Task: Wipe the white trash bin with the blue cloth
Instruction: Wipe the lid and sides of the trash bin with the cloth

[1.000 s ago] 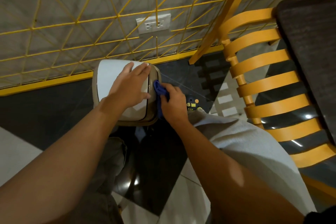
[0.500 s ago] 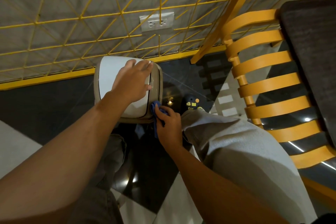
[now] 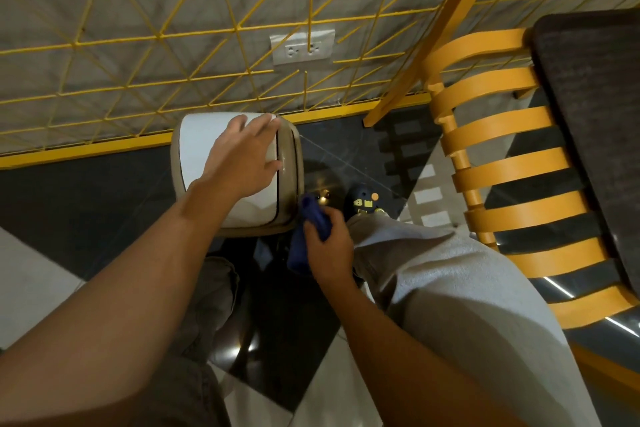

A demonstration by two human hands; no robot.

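The wiping step is under way on the right side wall of the white trash bin, which stands on the dark floor at mid-frame, just below the yellow wire grid on the wall. The right hand is clenched around the bunched blue cloth, whose upper tip appears to touch the bin's lower right corner. The left hand lies flat on the lid, fingers spread and released, steadying it. Next, I judge, the cloth needs pressing against the wall and drawing along it while the left hand holds the bin.
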